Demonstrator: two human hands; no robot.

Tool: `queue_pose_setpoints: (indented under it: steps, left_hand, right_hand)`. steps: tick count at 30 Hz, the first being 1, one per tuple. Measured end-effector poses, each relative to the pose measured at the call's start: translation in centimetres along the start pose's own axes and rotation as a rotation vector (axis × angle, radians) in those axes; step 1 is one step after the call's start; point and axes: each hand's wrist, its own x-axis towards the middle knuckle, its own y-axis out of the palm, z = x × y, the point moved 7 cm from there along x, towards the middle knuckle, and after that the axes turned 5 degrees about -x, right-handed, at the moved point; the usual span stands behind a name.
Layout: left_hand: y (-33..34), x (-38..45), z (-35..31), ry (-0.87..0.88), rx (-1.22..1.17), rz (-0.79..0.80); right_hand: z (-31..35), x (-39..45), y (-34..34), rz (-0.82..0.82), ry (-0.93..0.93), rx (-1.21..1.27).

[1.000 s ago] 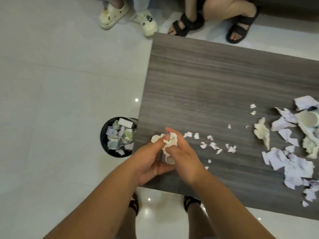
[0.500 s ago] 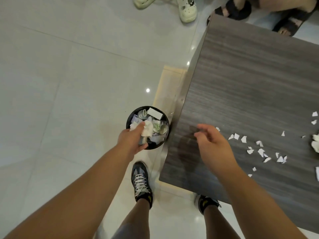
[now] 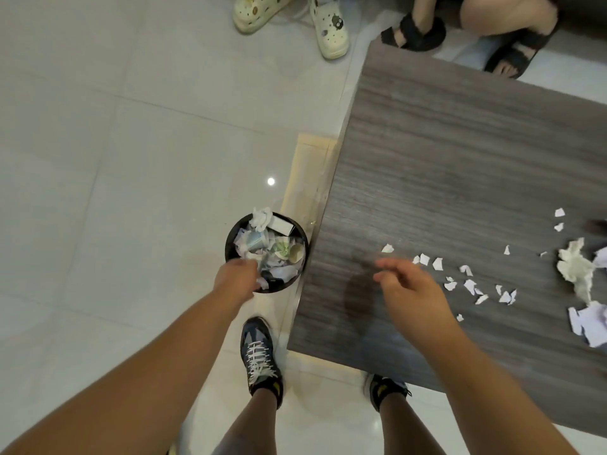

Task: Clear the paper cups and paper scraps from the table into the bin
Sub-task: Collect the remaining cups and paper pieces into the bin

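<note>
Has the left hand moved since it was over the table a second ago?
Yes. The left hand has left the table and now sits over the near rim of the bin on the floor beside it.

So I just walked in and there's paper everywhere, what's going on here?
A person is clearing torn paper off the table into the bin on the floor beside it. The left hand is at the bin's near rim; whether it holds anything is unclear. The right hand hovers open near the paper scraps. The bin looks nearly full.
</note>
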Motion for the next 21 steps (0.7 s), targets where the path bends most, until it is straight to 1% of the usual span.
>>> queue_pose_setpoints:
  steps: [1, 3, 6, 8, 11, 16, 19, 21]
  left_hand:
    - [0.0, -1.6, 0.8, 0.014, -0.022, 0.007]
    - [0.0, -4.7, 1.4, 0.093, 0.016, -0.020]
    - [0.7, -9.4, 0.3, 0.239, 0.101, -0.106]
    - [0.5, -12.0, -0.9, 0.321, 0.138, -0.180]
    - [5.3, -16.0, -3.3, 0.461, 0.260, -0.151]
    - [18.9, -19.9, -4.9, 0.585, 0.544, 0.082]
    - [25.6, -20.9, -5.1, 0.593, 0.612, 0.143]
    - [28.1, -21.2, -5.1, 0.557, 0.667, 0.133]
  right_hand:
    - [-0.5, -0.1, 0.0, 0.032, 0.017, -0.013]
    - [-1.7, -0.4, -0.7, 0.093, 0.051, -0.055]
    - [-3.8, -0.8, -2.7, 0.145, 0.051, -0.101]
    - [-4.6, -1.0, -4.2, 0.148, 0.007, -0.089]
    - [-8.0, 0.3, -11.8, 0.008, 0.027, -0.085]
    - [-13.9, 2.8, -29.4, -0.398, 0.117, -0.081]
    - [-16.0, 4.0, -39.3, -0.632, 0.113, -0.012]
    - [-16.6, 5.5, -44.3, -0.754, 0.101, -0.088]
